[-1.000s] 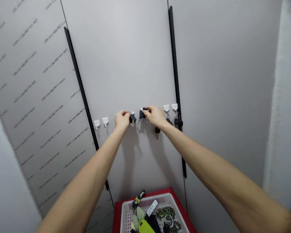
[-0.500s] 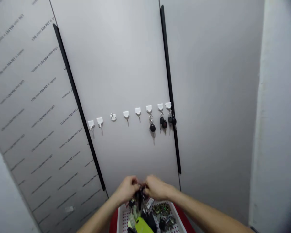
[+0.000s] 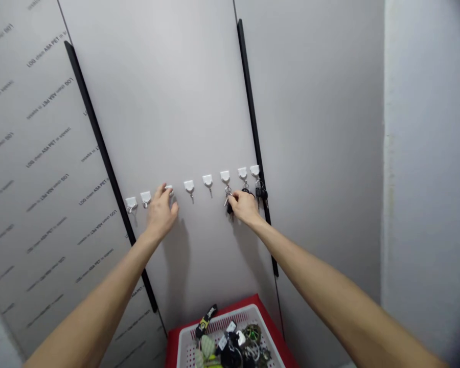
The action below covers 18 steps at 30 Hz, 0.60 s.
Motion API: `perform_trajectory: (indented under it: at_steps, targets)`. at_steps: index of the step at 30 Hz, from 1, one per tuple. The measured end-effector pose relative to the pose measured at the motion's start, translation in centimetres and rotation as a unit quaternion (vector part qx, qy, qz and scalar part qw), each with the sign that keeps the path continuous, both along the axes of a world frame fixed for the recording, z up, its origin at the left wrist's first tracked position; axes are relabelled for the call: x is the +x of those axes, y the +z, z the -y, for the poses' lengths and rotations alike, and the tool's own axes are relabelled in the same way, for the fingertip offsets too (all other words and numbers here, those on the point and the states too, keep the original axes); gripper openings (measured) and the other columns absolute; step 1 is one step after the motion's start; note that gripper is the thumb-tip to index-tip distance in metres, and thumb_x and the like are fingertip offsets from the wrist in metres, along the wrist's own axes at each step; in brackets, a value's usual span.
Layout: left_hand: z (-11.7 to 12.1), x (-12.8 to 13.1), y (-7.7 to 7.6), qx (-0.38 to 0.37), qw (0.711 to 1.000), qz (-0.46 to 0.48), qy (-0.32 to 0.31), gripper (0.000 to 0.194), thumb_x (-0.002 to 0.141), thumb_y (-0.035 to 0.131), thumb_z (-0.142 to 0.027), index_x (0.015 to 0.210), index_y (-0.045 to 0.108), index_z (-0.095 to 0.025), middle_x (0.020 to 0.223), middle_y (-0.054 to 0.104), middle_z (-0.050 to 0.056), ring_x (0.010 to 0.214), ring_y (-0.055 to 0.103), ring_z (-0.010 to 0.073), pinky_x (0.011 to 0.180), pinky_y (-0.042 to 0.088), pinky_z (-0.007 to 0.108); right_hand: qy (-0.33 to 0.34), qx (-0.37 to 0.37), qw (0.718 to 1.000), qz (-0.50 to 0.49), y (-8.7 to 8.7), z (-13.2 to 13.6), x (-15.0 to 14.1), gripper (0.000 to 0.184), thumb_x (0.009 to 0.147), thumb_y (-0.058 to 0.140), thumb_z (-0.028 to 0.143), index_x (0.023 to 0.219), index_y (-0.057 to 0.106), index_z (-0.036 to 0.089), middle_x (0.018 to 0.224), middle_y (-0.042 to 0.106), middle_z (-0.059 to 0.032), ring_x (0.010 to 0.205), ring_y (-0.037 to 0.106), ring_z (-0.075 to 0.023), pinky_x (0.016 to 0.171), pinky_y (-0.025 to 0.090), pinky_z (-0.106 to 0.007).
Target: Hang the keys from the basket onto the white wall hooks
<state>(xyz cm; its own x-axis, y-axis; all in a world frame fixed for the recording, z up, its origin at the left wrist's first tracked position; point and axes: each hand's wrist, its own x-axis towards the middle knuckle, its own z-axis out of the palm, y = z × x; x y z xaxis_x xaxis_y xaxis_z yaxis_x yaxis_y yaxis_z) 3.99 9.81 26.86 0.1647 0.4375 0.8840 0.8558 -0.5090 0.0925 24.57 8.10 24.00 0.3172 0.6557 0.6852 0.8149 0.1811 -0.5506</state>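
A row of white hooks [image 3: 189, 186] is fixed across a pale cabinet door. My left hand [image 3: 161, 212] is at a hook [image 3: 169, 189] in the left half of the row, fingers and thumb apart around it and partly hiding it. My right hand [image 3: 244, 206] pinches at a bunch of keys [image 3: 229, 207] with a black fob, just under a hook [image 3: 225, 176] further right. The bunch's ring hangs from that hook. Behind my right hand, more keys hang on the neighbouring hook [image 3: 242, 173], mostly hidden. Black keys [image 3: 261, 193] dangle from the rightmost hook [image 3: 255, 170].
Below the door, a white perforated basket [image 3: 266, 329] stands on a red surface [image 3: 257, 302]. Keys, key rings [image 3: 253, 352] and a black-and-yellow strap [image 3: 206, 321] lie in it. Long black handles [image 3: 249, 97] run beside the hooks on both sides.
Both hands have risen from above the basket and moved apart: the left to a hook on the left, the right to the hanging keys. The camera view has shifted slightly.
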Motion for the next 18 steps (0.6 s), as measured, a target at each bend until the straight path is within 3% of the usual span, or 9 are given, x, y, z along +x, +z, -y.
perform_trajectory:
  at_steps: [4, 7, 9, 12, 15, 18]
  targets:
    - [0.1, -0.5, -3.0, -0.015, 0.996, -0.087, -0.021, 0.033, 0.062, 0.038, -0.017, 0.093, 0.047, -0.011, 0.103, 0.046, 0.009, 0.1, 0.036, 0.019, 0.088, 0.027, 0.031, 0.034, 0.12, 0.992, -0.033, 2.3, 0.2, 0.7, 0.025, 0.068, 0.034, 0.032, 0.059, 0.051, 0.016, 0.055, 0.051, -0.0001, 0.053, 0.044, -0.0099, 0.05, 0.03, -0.02]
    - [0.5, -0.2, -3.9, -0.04, 0.997, -0.06, -0.023, 0.031, 0.062, 0.039, -0.019, 0.091, 0.048, -0.011, 0.1, 0.048, 0.009, 0.098, 0.037, 0.0196, 0.086, 0.028, 0.033, 0.072, 0.179, 0.979, -0.072, 3.5, 0.6, 1.7, 0.026, 0.067, 0.033, 0.032, 0.058, 0.05, 0.015, 0.052, 0.048, 0.0017, 0.051, 0.042, -0.0084, 0.048, 0.03, -0.019]
    - [1.0, 0.7, -4.2, -0.075, 0.996, -0.027, -0.051, 0.031, 0.062, 0.039, -0.019, 0.091, 0.048, -0.013, 0.097, 0.049, 0.007, 0.094, 0.04, 0.0181, 0.083, 0.031, 0.033, 0.087, 0.173, 0.976, -0.099, 2.8, 0.9, 2.7, 0.025, 0.066, 0.033, 0.032, 0.057, 0.049, 0.015, 0.05, 0.046, 0.0027, 0.048, 0.041, -0.0079, 0.046, 0.03, -0.018]
    - [1.8, 3.3, -4.5, -0.172, 0.975, -0.012, -0.139, 0.03, 0.063, 0.039, -0.019, 0.091, 0.047, -0.015, 0.092, 0.052, 0.005, 0.086, 0.046, 0.0145, 0.077, 0.037, 0.029, 0.067, 0.126, 0.977, -0.156, 0.3, 1.4, 4.6, 0.022, 0.064, 0.036, 0.031, 0.059, 0.05, 0.015, 0.048, 0.045, 0.0029, 0.045, 0.041, -0.0084, 0.045, 0.031, -0.019]
    - [1.8, 7.4, -4.4, -0.247, 0.946, 0.023, -0.21, 0.032, 0.062, 0.041, -0.018, 0.093, 0.047, -0.014, 0.093, 0.053, 0.006, 0.081, 0.049, 0.0127, 0.074, 0.038, 0.026, 0.02, 0.151, 0.972, -0.176, -1.8, 1.7, 6.2, 0.024, 0.064, 0.037, 0.032, 0.065, 0.054, 0.015, 0.059, 0.051, 0.0, 0.053, 0.045, -0.01, 0.051, 0.035, -0.021]
    - [0.9, 12.4, -3.7, -0.298, 0.919, 0.096, -0.238, 0.038, 0.062, 0.043, -0.018, 0.099, 0.043, -0.01, 0.094, 0.053, 0.01, 0.08, 0.05, 0.0133, 0.072, 0.039, 0.025, 0.008, 0.185, 0.974, -0.134, -2.3, 1.4, 7.0, 0.021, 0.063, 0.041, 0.029, 0.066, 0.056, 0.015, 0.074, 0.053, -0.0037, 0.065, 0.048, -0.0113, 0.063, 0.037, -0.023]
